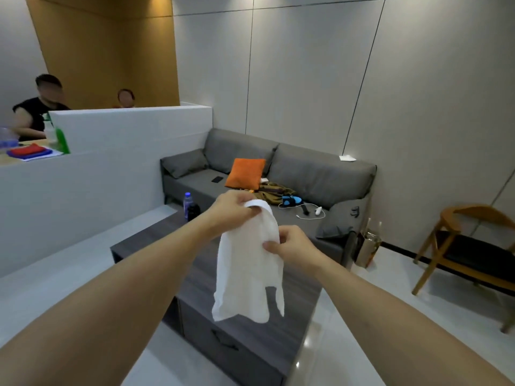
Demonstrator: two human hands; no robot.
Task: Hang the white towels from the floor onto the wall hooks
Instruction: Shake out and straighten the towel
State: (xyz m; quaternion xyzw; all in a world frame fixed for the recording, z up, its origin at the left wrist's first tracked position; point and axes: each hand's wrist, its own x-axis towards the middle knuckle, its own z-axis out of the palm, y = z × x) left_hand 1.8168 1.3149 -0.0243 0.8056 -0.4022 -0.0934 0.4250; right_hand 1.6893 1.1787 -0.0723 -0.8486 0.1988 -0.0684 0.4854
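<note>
One white towel (248, 263) is held in the air by both hands above a dark grey tabletop (250, 344). Its top edge is gripped by the left hand (232, 210), whose fingers (250, 208) are curled round a rolled fold of the cloth, while the right hand (292, 246) pinches the towel's edge lower down and to the right, between thumb and fingertips. The towel's long axis is seen running almost vertically, with the gripped end pointing up and away from the camera and the loose end hanging down in two uneven corners, clear of the tabletop. Two bottles (189, 208) are stood on the far end of the tabletop, one with a blue cap; their contents cannot be told. Behind them a grey sofa (306, 174) is set against the wall, and on it are laid an orange cushion (245, 174), a dark phone (216, 179), some crumpled fabric and a white cable. A wooden chair (457, 246) is placed at the right.
</note>
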